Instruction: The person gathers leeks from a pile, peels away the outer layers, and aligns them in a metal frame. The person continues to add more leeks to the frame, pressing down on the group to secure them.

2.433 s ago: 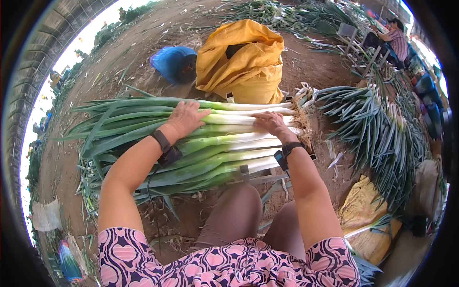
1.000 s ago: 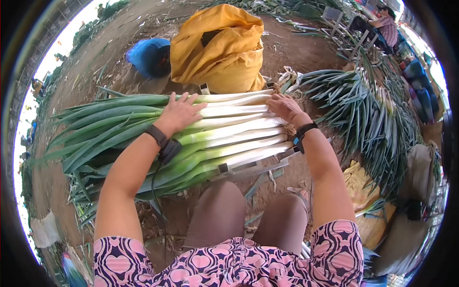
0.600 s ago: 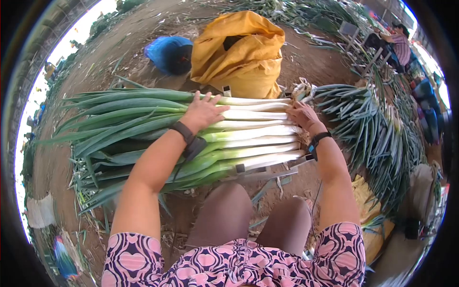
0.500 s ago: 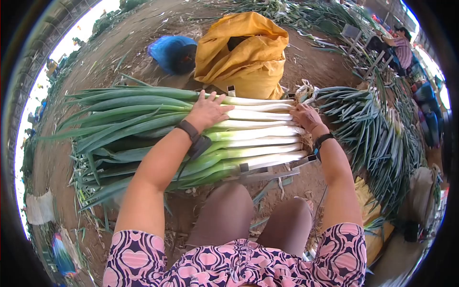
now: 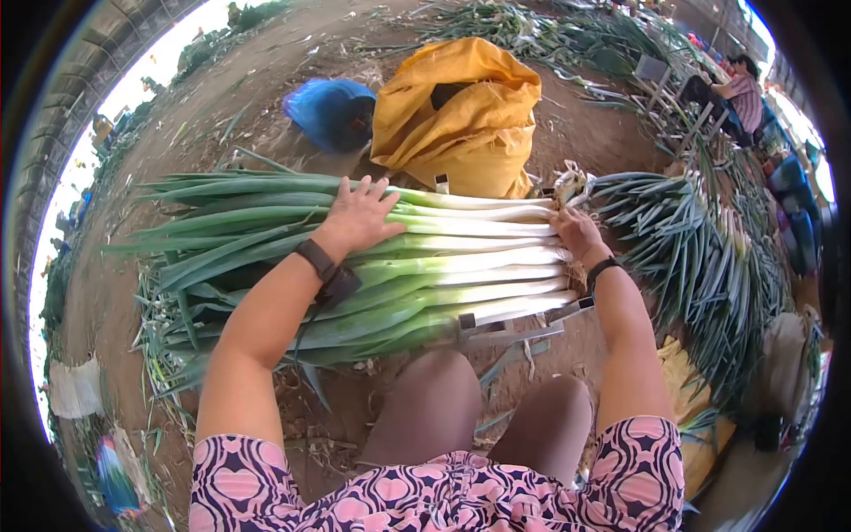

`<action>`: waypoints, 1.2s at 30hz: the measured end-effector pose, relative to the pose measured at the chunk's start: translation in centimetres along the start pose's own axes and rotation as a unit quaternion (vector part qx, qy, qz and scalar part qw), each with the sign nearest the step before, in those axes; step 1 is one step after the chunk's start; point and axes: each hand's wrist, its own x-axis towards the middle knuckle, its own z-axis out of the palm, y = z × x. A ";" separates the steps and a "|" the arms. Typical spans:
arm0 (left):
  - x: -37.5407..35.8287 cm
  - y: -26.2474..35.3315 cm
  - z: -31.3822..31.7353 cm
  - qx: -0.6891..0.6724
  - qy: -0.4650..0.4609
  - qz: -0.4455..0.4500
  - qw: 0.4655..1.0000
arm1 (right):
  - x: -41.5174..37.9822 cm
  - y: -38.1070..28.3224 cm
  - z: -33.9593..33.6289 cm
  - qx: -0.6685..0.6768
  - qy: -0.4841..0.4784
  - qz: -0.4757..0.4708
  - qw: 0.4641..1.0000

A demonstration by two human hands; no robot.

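A row of long leeks [image 5: 479,229] lies side by side in front of me, green leaves to the left and white shanks to the right. My left hand [image 5: 362,215] rests flat on them where green turns to white, its fingers spread. At the root ends, my right hand [image 5: 578,232] has its fingers bent around the tip of a leek near the top of the row; the fingertips are partly hidden. Beneath the leeks, parts of a metal frame [image 5: 510,335] show near my knees, with dark-capped posts at its edges.
Beyond the leeks stand a yellow sack [image 5: 461,124] and a blue plastic bag [image 5: 330,113]. A heap of leeks [image 5: 691,239] lies on the ground to the right. Another person [image 5: 745,102] sits at the far right. Leaf scraps litter the dirt floor [image 5: 239,115].
My left hand has slid left along the leeks toward their leaves. My right hand stays at the root ends, slightly lower. The whole view has shifted a little.
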 end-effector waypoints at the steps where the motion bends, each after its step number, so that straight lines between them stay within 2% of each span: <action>1: 0.1 0.1 0.5 -0.002 0.006 -0.001 1.000 | 0.1 -0.2 -1.0 -0.002 -0.009 -0.004 1.000; 4: 1.3 1.0 0.9 -0.029 -0.017 0.001 0.999 | 0.2 -0.2 -1.7 -0.006 0.004 -0.010 1.000; 7: 1.8 1.2 1.5 -0.016 0.008 0.018 1.000 | 0.2 -0.9 -1.6 0.020 0.016 0.028 0.999; 10: 1.9 1.3 1.6 -0.023 0.007 0.012 1.000 | -0.5 -2.1 -2.6 0.117 0.011 0.146 0.982; 11: 1.7 1.6 1.2 -0.029 0.031 0.011 0.999 | -1.9 -2.5 -3.3 0.170 0.066 0.160 0.970; 12: 1.6 1.0 1.9 -0.022 0.053 0.033 0.998 | -3.7 -3.4 -4.5 0.158 0.216 0.143 0.953; 13: 2.3 0.1 3.2 -0.020 0.077 0.069 0.994 | -5.8 -3.7 -7.2 0.240 0.225 0.116 0.937; 14: 2.6 -0.5 4.8 -0.023 0.126 0.067 0.989 | -8.8 -3.9 -6.9 0.222 0.302 0.128 0.918; 15: 2.2 -0.3 4.3 -0.035 0.156 0.086 0.983 | -13.3 -4.1 -6.7 0.433 0.244 0.176 0.850; 16: 2.6 -0.8 5.1 -0.010 0.156 0.105 0.982 | -18.4 -3.9 -1.7 0.251 0.226 0.192 0.921; 18: 4.4 -3.2 7.7 0.026 0.165 0.157 0.973 | -31.2 -5.4 1.2 0.234 0.107 0.338 0.905; 19: 5.1 -3.7 7.4 0.013 0.125 0.147 0.981 | -36.9 -8.3 -0.6 0.394 0.064 0.458 0.794; 21: 4.0 -1.6 4.3 0.070 0.005 0.043 0.997 | -48.9 -14.2 1.6 0.373 -0.008 0.601 0.706; 22: 4.3 -1.6 4.4 0.073 -0.008 0.040 0.997 | -54.5 -17.6 2.8 0.393 -0.012 0.688 0.610; 23: 4.4 -1.8 4.1 0.074 -0.014 0.045 0.996 | -59.7 -21.3 4.0 0.355 -0.022 0.736 0.576; 24: 4.4 -1.6 3.6 0.087 -0.028 0.045 0.995 | -64.3 -25.3 5.1 0.302 0.005 0.804 0.512; 25: 4.3 -1.3 2.9 0.101 -0.042 0.043 0.993 | -67.9 -28.2 4.5 0.279 -0.022 0.833 0.478; 26: 4.0 -1.1 2.6 0.117 -0.055 0.039 0.991 | -70.4 -30.4 3.7 0.283 -0.034 0.875 0.392; 27: 3.9 -1.1 3.0 0.124 -0.052 0.043 0.990 | -77.3 -34.6 10.6 0.250 0.016 0.916 0.312; 29: 5.0 -3.1 3.9 0.143 -0.047 0.057 0.987 | -79.7 -37.7 9.3 0.196 -0.022 0.920 0.338; 30: 5.2 -3.2 3.8 0.165 -0.059 0.049 0.983 | -80.2 -38.8 9.6 0.174 0.093 0.958 0.210; 31: 5.1 -3.2 3.7 0.187 -0.072 0.039 0.979 | -77.4 -37.4 4.5 0.115 0.005 0.979 0.170; 32: 5.0 -3.1 3.5 0.209 -0.083 0.028 0.974 | -78.6 -38.2 5.0 0.109 0.024 0.992 0.059; 34: 5.6 -3.4 4.1 0.246 -0.093 0.021 0.965 | -75.4 -36.0 0.6 0.001 0.043 0.984 -0.170; 35: 5.9 -4.3 4.4 0.264 -0.099 0.015 0.959 | -77.1 -37.9 1.4 0.056 0.040 0.980 -0.186; 36: 6.5 -6.7 5.7 0.285 -0.071 0.064 0.954 | -78.5 -39.6 2.8 0.080 0.051 0.982 -0.162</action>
